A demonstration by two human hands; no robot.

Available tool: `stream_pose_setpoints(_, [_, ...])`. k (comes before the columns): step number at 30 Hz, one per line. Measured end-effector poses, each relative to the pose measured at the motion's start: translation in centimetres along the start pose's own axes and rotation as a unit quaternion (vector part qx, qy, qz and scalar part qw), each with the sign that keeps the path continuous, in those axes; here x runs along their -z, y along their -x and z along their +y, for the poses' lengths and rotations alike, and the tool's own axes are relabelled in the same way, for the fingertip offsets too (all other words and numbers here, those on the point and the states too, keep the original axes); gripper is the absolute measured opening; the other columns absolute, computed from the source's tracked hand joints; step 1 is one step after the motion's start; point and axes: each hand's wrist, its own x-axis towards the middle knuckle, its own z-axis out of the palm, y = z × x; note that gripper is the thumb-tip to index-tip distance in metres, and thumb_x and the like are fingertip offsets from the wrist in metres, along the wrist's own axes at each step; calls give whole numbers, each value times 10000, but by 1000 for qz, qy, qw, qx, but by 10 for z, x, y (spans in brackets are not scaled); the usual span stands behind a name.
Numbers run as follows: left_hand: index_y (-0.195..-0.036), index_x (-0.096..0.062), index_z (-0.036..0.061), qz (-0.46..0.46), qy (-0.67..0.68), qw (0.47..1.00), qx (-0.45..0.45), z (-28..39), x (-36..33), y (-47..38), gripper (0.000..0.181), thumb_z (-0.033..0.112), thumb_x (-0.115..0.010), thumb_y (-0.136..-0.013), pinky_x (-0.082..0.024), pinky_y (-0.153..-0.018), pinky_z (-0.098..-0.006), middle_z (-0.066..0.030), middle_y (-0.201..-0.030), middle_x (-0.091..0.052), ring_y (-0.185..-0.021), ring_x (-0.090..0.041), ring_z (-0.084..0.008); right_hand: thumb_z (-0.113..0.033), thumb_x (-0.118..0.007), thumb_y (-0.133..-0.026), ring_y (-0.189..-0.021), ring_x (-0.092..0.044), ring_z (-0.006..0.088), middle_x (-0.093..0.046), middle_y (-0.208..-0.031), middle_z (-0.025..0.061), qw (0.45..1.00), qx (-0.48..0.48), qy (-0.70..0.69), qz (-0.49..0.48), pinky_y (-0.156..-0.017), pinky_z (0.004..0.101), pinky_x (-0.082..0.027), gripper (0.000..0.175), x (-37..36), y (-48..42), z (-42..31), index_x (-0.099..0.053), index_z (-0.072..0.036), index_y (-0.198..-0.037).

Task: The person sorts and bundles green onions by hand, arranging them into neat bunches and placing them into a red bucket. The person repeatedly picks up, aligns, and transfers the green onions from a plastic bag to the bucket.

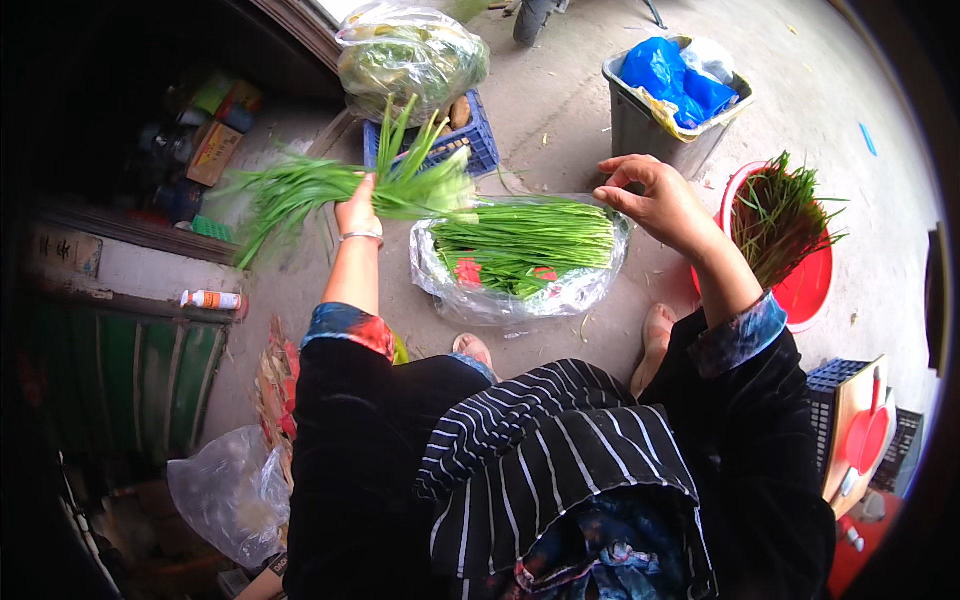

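Observation:
My left hand [358, 211] grips a bunch of green garlic chives [289, 184] around its middle, above the floor. The bunch is blurred, its leafy tips to the left and pale stem ends to the right. Below and between my hands, more chives [540, 232] lie sideways in a clear plastic bag [517, 311], with red patches showing among them. My right hand [660, 199] hovers past the bag's right end, thumb and fingers curled but apart, nothing visible in it. Right of that hand, a red basin [814, 281] holds a heap of darker, loose chives [780, 214].
A grey bin [645, 124] with blue plastic bags [667, 75] stands beyond my right hand. Beyond my left, a stuffed clear bag [412, 64] rests on a blue crate [480, 142]. A spray can [214, 300] lies at left; a cutting board [844, 457] leans at right.

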Motion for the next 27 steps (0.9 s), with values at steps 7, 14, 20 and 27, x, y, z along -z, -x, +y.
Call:
stream_pose_setpoints(7, [-880,-580,19,-13,-146,989,-8,2,8,-3,245,-76,-693,-684,-484,-725,-326,-47,-878,-588,-793,-579,-180,-267,-670,-781,-844,-618,259,-638,-922,159,1000,1,14,22,-756,329,-485,285,-3,-5,8,-658,-11,-905])
stream_pose_setpoints(14, [-899,-553,-7,-39,28,997,58,9,8,13,170,-44,-643,-760,-495,-779,-336,-96,-879,-612,-854,-607,-209,-269,-629,-813,-742,-636,271,-651,-793,156,999,-45,24,-1,-702,340,-497,277,-4,-6,6,-658,-7,-898])
stream_pose_setpoints(20, [-950,-543,29,-18,255,941,221,21,15,60,119,41,-599,-845,-462,-924,-377,-94,-970,-607,-984,-576,-217,-98,-575,-867,-800,-620,127,-672,-864,84,999,-31,-30,-29,-737,249,-488,167,-12,-10,10,-629,18,-974])
stream_pose_setpoints(27, [-969,-536,114,-126,325,915,202,31,5,110,109,85,-570,-869,-375,-974,-546,-18,-910,-583,-982,-541,-195,-155,-654,-790,-756,-645,205,-663,-791,122,995,-36,-69,-59,-707,302,-491,145,-24,-13,3,-657,-29,-861])
